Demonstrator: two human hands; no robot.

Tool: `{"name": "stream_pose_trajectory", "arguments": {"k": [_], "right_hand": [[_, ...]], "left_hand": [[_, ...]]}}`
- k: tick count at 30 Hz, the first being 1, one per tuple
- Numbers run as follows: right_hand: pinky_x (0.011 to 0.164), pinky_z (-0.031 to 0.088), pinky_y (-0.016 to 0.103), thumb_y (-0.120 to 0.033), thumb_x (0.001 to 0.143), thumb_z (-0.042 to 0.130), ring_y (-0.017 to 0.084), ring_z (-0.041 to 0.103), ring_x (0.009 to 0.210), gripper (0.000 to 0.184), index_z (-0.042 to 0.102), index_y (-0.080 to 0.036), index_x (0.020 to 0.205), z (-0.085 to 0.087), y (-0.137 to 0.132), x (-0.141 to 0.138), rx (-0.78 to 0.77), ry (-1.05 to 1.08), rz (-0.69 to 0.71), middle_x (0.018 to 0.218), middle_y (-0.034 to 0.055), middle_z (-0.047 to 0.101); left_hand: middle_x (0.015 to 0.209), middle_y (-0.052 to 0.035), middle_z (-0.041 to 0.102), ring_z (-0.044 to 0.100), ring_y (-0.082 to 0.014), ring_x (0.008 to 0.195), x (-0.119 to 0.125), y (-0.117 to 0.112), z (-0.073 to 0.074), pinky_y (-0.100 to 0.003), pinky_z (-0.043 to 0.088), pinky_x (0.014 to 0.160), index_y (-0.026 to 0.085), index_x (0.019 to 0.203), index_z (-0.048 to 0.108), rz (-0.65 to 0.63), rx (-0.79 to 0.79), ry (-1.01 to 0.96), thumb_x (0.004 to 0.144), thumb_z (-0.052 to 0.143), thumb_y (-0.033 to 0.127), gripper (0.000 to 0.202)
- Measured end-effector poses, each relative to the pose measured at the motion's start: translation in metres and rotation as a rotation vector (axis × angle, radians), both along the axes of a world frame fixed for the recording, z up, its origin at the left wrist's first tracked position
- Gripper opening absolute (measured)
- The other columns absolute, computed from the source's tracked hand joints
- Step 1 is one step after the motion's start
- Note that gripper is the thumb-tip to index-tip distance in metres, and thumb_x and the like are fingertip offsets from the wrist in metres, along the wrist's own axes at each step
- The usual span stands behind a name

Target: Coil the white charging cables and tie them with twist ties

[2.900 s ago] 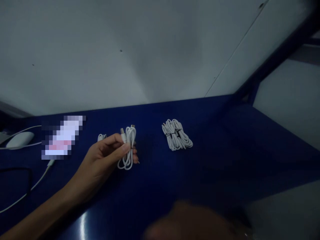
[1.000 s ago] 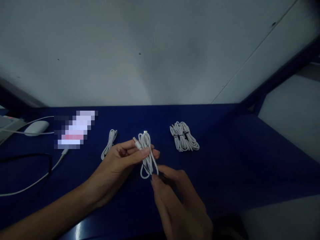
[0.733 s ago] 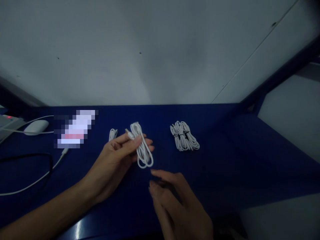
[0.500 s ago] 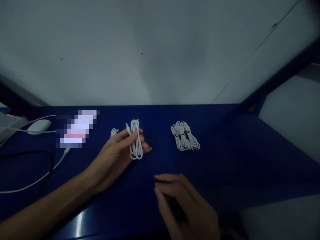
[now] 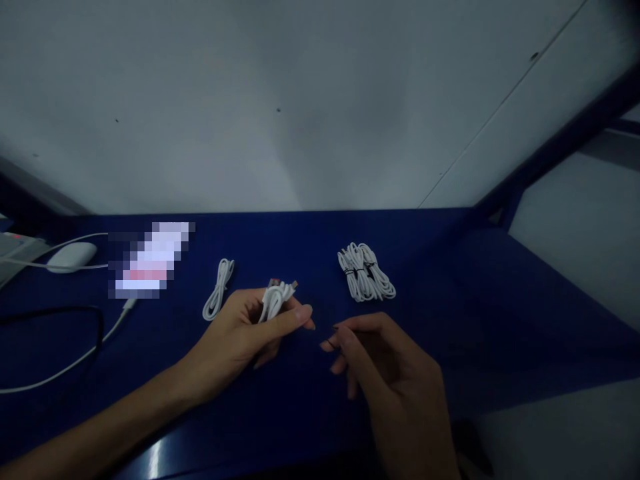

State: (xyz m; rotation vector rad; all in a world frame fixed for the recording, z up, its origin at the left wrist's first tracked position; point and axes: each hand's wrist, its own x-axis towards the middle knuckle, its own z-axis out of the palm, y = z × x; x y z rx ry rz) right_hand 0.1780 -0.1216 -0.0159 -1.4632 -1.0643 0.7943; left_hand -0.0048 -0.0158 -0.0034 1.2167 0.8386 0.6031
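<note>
My left hand [image 5: 250,333] is closed around a coiled white USB cable [image 5: 274,301], whose plug ends stick up past the fingers. To its right, my right hand [image 5: 395,373] is pinched, thumb against fingertips, on what looks like a thin black tie [image 5: 330,344]; it is small and dark. The hands are close but apart. Behind the left wrist lies another coiled white cable [image 5: 219,290] on the blue table [image 5: 290,247]. Several white cable bundles [image 5: 365,273], bound with black ties, lie side by side beyond my right hand.
At the left a blurred-out phone-like screen [image 5: 153,260] has a white cable [image 5: 107,333] plugged in. Near it lie a white mouse-shaped object [image 5: 73,257] and a black cord [image 5: 97,317]. A pale wall [image 5: 300,147] rises behind the table.
My left hand has tilted the held cable and lowered it, bringing the second coil into full view. My right hand has moved up and closed to a pinch.
</note>
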Motion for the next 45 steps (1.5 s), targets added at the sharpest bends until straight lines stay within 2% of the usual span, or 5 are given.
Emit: {"name": "stream_pose_trajectory", "arguments": {"k": [8, 20, 26, 32, 45], "right_hand": [[0.048, 0.055, 0.017, -0.042, 0.105, 0.074, 0.014, 0.073, 0.063, 0.022, 0.080, -0.025, 0.094, 0.002, 0.004, -0.005, -0.045, 0.073, 0.024, 0.083, 0.0032, 0.082], [0.048, 0.055, 0.015, -0.035, 0.107, 0.070, 0.011, 0.074, 0.058, 0.018, 0.079, -0.025, 0.095, 0.001, 0.006, 0.000, 0.047, 0.022, 0.067, 0.076, -0.0008, 0.081], [0.061, 0.059, 0.016, -0.016, 0.102, 0.075, 0.009, 0.074, 0.064, 0.010, 0.079, -0.025, 0.097, -0.002, 0.011, 0.003, 0.250, -0.371, -0.004, 0.078, -0.0051, 0.078], [0.073, 0.062, 0.017, -0.005, 0.103, 0.074, 0.009, 0.076, 0.077, 0.013, 0.074, -0.017, 0.099, -0.007, 0.012, -0.001, 0.466, -0.669, -0.029, 0.088, 0.0009, 0.078], [0.073, 0.065, 0.019, -0.014, 0.107, 0.069, 0.011, 0.082, 0.081, 0.014, 0.080, -0.022, 0.106, -0.003, 0.003, 0.010, 0.343, -0.596, -0.036, 0.094, -0.0013, 0.082]], "left_hand": [[0.050, 0.0113, 0.050, 0.036, -0.0067, 0.037, 0.002, -0.002, 0.001, -0.015, 0.027, 0.035, 0.023, 0.103, 0.081, 0.057, 0.027, 0.095, 0.096, 0.087, 0.055, 0.033], [0.056, 0.0075, 0.058, 0.034, -0.0066, 0.040, 0.003, 0.001, 0.005, -0.020, 0.021, 0.036, 0.023, 0.088, 0.084, 0.014, 0.089, 0.172, 0.098, 0.084, 0.046, 0.025], [0.067, 0.0030, 0.069, 0.040, -0.0078, 0.048, 0.004, 0.003, 0.004, -0.022, 0.027, 0.044, 0.022, 0.080, 0.084, 0.028, 0.150, 0.168, 0.097, 0.084, 0.045, 0.028], [0.058, 0.0054, 0.059, 0.038, -0.0082, 0.047, 0.002, 0.003, 0.008, -0.023, 0.025, 0.045, 0.021, 0.073, 0.080, 0.000, 0.169, 0.187, 0.097, 0.083, 0.042, 0.032], [0.046, 0.0099, 0.046, 0.035, -0.0072, 0.038, 0.001, 0.001, 0.003, -0.020, 0.023, 0.037, 0.022, 0.074, 0.077, 0.034, 0.126, 0.206, 0.098, 0.083, 0.052, 0.039]]}}
